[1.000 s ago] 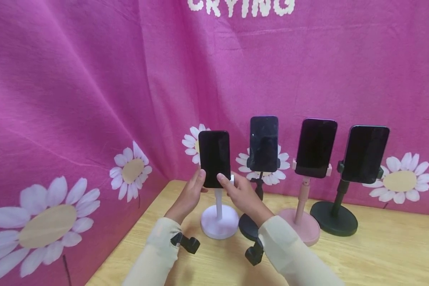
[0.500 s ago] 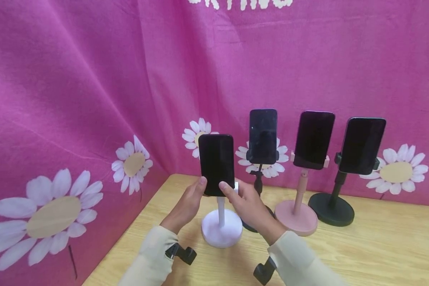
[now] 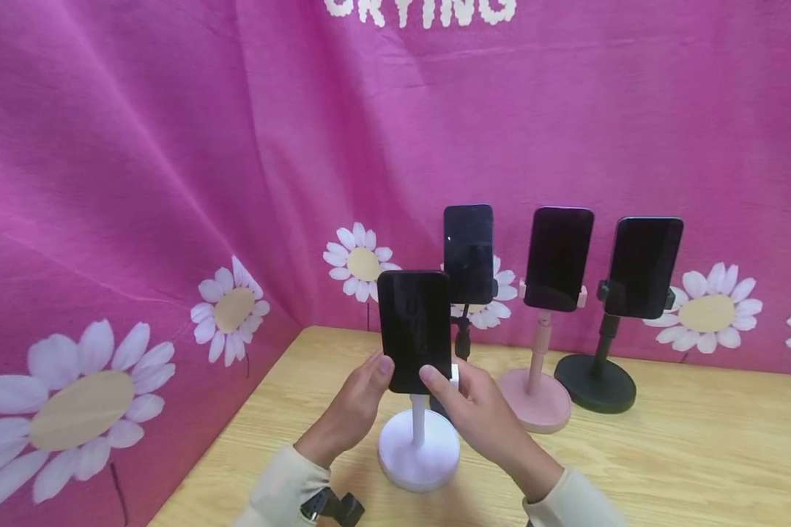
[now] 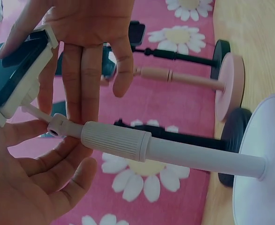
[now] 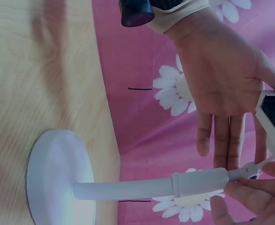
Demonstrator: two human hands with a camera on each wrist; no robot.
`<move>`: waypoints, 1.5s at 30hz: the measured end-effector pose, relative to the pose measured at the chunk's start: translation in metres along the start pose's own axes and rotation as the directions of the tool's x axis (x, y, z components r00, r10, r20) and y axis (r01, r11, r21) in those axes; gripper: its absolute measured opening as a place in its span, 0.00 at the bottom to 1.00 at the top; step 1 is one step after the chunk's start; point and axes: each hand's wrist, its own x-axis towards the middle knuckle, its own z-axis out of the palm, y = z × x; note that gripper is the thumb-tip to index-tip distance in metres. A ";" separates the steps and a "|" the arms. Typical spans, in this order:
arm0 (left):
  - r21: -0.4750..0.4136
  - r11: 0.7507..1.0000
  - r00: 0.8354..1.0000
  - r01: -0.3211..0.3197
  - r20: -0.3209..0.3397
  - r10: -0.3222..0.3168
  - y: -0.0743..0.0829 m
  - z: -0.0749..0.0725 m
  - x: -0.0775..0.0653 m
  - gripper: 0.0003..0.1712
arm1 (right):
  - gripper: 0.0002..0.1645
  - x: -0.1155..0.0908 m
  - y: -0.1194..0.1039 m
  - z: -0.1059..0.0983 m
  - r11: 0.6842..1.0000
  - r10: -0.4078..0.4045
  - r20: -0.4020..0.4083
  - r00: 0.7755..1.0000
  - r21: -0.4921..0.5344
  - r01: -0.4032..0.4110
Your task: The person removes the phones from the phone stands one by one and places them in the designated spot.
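Observation:
A black-screened phone (image 3: 415,329) sits upright in the clamp of a white phone stand (image 3: 419,450) with a round base. My left hand (image 3: 352,410) grips it at the lower left, thumb at the phone's edge. From the right, my right hand (image 3: 477,410) grips it too, its thumb on the lower screen. The fingers of both hands reach behind the clamp (image 4: 41,70) and neck, above the ribbed collar (image 4: 116,140). In the right wrist view the white base (image 5: 62,178) is seen close over the wooden table.
Behind to the right stand a black phone stand (image 3: 462,340), a pink one (image 3: 534,399) and a dark green one (image 3: 595,384), each bearing a phone. They are on the wooden table (image 3: 699,454). A pink daisy-print cloth (image 3: 534,110) hangs behind and at the left.
Both hands have brought the white stand and its phone nearer to me and slightly right, away from the other stands. The grip looks the same; the head view has shifted a little.

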 end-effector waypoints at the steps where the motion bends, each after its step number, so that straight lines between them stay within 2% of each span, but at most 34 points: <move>1: 0.002 1.000 1.000 -0.004 0.005 0.004 0.002 0.002 0.000 0.37 | 0.17 -0.003 0.000 -0.002 1.000 -0.005 -0.003 1.000 -0.002 0.005; 10: 0.002 0.998 0.996 -0.058 0.069 0.058 0.015 0.027 0.004 0.35 | 0.15 -0.024 -0.001 -0.026 0.997 -0.062 0.001 0.998 -0.039 0.062; 18: -0.043 0.989 0.981 -0.142 0.129 0.146 0.022 0.051 0.012 0.34 | 0.10 -0.047 -0.003 -0.047 0.990 -0.064 -0.079 0.995 -0.131 0.054; 22: -0.060 0.977 0.967 -0.207 0.136 0.213 0.024 0.064 0.022 0.34 | 0.13 -0.053 -0.003 -0.057 0.982 -0.091 -0.102 0.991 -0.173 0.073; 24: -0.057 0.974 0.966 -0.220 0.124 0.226 0.025 0.070 0.026 0.34 | 0.15 -0.055 -0.004 -0.062 0.984 -0.068 -0.104 0.992 -0.173 0.049; 30: 0.010 0.976 0.973 -0.217 0.083 0.215 0.026 0.087 0.035 0.35 | 0.20 -0.062 -0.001 -0.076 0.988 0.008 -0.095 0.995 -0.154 -0.022; 35: 0.090 0.975 0.979 -0.203 0.054 0.198 0.025 0.089 0.034 0.36 | 0.19 -0.063 0.000 -0.078 0.991 0.038 -0.076 0.996 -0.124 -0.047; 39: 0.093 0.974 0.978 -0.205 0.060 0.200 0.026 0.086 0.034 0.35 | 0.21 -0.061 -0.003 -0.076 0.992 0.004 -0.074 0.997 -0.124 -0.013; 42: 0.082 0.973 0.975 -0.214 0.086 0.207 0.027 0.083 0.036 0.35 | 0.29 -0.060 -0.011 -0.074 0.986 -0.029 -0.139 0.990 -0.168 0.005; 45: 0.073 0.975 0.973 -0.210 0.112 0.201 0.029 0.081 0.037 0.34 | 0.41 -0.058 -0.023 -0.069 0.969 -0.101 -0.253 0.962 -0.243 0.038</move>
